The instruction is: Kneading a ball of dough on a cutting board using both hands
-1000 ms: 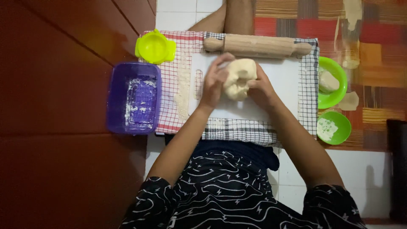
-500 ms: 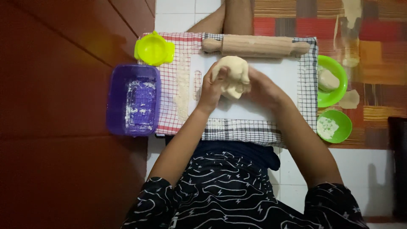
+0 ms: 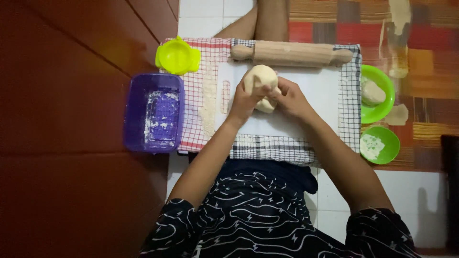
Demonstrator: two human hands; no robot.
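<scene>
Seen from above, 2 bare hands close on 1 lump of pale dough [image 3: 260, 79] over a white cutting board [image 3: 315, 102], our landmark for everything here. The left hand [image 3: 244, 100] clamps the lump's left side and the right hand [image 3: 289, 98] grips it from the right and below, fingers curled into it; we cannot tell whether the dough touches the board or is lifted just off it.

Along the board's far edge lies a wooden rolling pin [image 3: 291, 53], lengthwise and just beyond the dough. Under the board we see a checked cloth [image 3: 198, 95], red-lined on the board's left, dark-lined on its right and near side, with a streak of flour on it just left of the board. Left of the board, past the cloth's edge, stands a purple rectangular tub [image 3: 154, 112] dusted white inside. At the board's far-left corner sits a round yellow-green plastic press [image 3: 178, 56].

Right of the board are 2 green bowls: the larger bowl [image 3: 382, 88] holds another dough piece, the smaller bowl [image 3: 388, 138], nearer to us, holds white flour.

The cloth lies on a white tiled floor [image 3: 201, 12]. A dark red surface [image 3: 62, 143] fills everything left of the tub, and a patchwork mat [image 3: 430, 48] in orange, red and brown spreads to the board's right.
</scene>
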